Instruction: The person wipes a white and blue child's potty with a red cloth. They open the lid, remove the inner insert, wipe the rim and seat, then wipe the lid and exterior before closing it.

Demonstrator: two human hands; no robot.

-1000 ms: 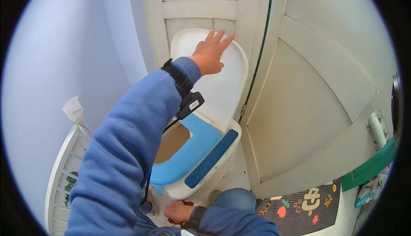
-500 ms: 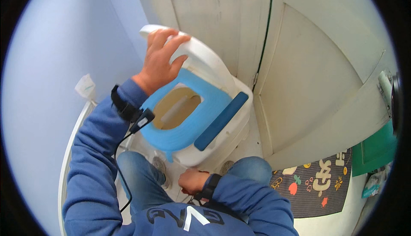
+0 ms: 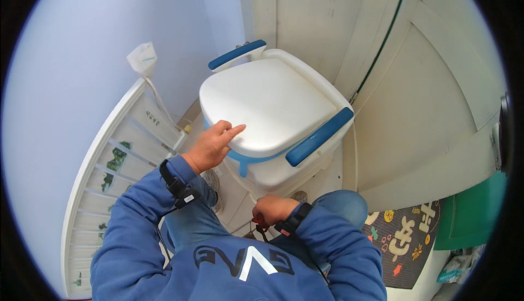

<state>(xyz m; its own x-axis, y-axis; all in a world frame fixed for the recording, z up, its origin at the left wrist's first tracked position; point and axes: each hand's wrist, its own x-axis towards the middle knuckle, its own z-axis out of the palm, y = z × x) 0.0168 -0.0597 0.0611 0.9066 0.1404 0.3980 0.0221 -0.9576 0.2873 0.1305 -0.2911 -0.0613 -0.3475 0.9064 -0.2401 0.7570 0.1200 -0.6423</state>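
The white toilet lid [image 3: 267, 104] lies down over a portable commode, on top of a light blue seat cover [image 3: 244, 159] whose rim and hanging tab show below it. At the lid's front left edge is my left hand [image 3: 212, 145], with a finger stretched out over the white surface; its other fingers are partly hidden. My right hand [image 3: 274, 209] is closed low between my knees, in front of the commode base [image 3: 278, 174]. A small red thing [image 3: 260, 222] pokes out beneath its fingers, too little of it visible to name, with dark cords nearby.
Dark blue armrests [image 3: 319, 137] flank the lid. A white slatted panel [image 3: 103, 164] leans along the left wall under a white plastic-wrapped item [image 3: 143, 59]. Pale door panels [image 3: 436, 110] stand behind and right. A patterned dark mat [image 3: 406, 246] and green container [image 3: 472, 213] lie right.
The lid has come down from its raised position and now covers the seat opening. My left hand has moved down toward its front edge. The view has shifted; my right hand stays low.
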